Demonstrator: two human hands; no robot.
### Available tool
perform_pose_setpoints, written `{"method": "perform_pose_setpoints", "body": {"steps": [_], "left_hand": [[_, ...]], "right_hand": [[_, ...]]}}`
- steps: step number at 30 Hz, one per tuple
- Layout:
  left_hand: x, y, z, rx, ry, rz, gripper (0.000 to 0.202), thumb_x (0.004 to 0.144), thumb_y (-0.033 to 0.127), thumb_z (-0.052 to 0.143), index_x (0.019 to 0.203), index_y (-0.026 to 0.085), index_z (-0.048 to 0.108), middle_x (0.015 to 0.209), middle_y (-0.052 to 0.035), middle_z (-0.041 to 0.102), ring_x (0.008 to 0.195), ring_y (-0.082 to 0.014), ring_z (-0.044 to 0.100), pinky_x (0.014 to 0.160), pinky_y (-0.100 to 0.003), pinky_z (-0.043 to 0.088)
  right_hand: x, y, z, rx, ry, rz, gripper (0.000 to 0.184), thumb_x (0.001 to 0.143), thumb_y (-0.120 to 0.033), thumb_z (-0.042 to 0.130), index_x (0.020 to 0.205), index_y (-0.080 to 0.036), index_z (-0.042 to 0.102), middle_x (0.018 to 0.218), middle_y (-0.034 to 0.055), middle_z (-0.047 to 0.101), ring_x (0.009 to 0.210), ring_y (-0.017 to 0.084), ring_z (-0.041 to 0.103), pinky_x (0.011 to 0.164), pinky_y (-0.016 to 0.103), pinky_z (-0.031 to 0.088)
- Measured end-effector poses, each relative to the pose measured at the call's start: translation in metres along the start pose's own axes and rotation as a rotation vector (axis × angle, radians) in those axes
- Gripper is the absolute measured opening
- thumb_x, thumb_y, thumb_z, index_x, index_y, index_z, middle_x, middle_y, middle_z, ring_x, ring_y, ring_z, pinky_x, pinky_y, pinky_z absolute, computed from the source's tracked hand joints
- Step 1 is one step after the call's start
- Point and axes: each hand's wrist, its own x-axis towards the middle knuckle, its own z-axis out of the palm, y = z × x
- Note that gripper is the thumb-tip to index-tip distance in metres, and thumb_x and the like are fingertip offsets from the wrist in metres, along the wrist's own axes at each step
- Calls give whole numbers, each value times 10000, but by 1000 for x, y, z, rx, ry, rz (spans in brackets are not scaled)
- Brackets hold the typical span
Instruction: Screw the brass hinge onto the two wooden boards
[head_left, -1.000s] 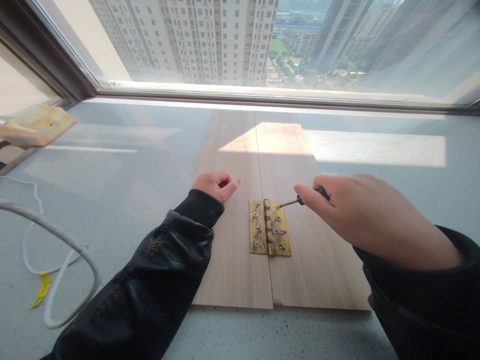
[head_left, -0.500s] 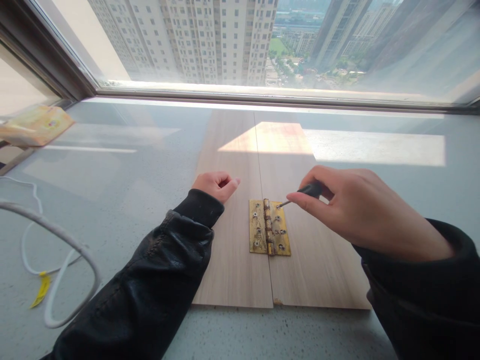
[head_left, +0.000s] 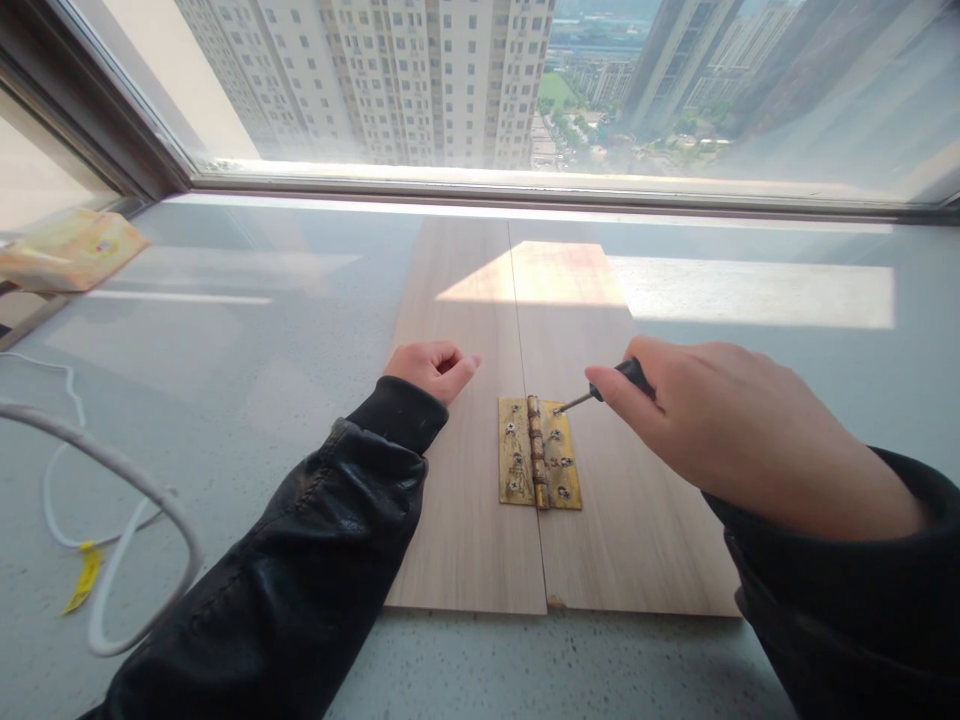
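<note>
Speckled sill (head_left: 270, 350) runs up to a window (head_left: 480, 182). Wrapped around the dark handle of a screwdriver (head_left: 630, 378), the right hand (head_left: 720, 420) points its tip at the far end of the right leaf of a brass hinge (head_left: 537, 455). That hinge spans the seam between 2 wooden boards (head_left: 469, 555). Left of it, the left hand (head_left: 427, 368) is loosely fisted over them. Farther left lies a white cable (head_left: 135, 475).

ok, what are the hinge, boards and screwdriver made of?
Hinge: metal, maybe brass or brass-coloured plating; yellow sheen with dark stains.
Boards: wood or wood-look laminate, smooth; pale with fine grain, core unclear.
Screwdriver: shaft grey metal, likely steel; handle black, plastic or rubber, partly hidden by the right hand.
</note>
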Motion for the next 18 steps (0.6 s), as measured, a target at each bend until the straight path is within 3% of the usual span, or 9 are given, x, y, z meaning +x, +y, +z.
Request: {"method": "perform_pose_setpoints", "body": {"steps": [5,10,18], "left_hand": [[0,0,0,-3,-3,11,369,767,431,548,517,161,523,463,55,354,468,-77,318,497,-246,262],[1,-2,0,-3,-1,12,363,766,427,552,522,160,531,460,56,352,464,-75,317,489,-240,257],[-1,1,-1,5,0,12,365,771,423,554,521,159,527,460,58,348,469,-76,320,503,-247,264]], "right_hand": [[-1,5,2,77,17,-209,305,901,-451,352,734,-218,455,558,21,502,498,167,403,498,304,244],[2,5,1,312,22,-371,168,867,-345,447,841,-206,537,659,19,572,566,157,487,537,290,325],[2,9,1,290,-29,-179,189,821,-362,453,930,-277,581,657,-7,609,565,174,507,540,313,339]]}}
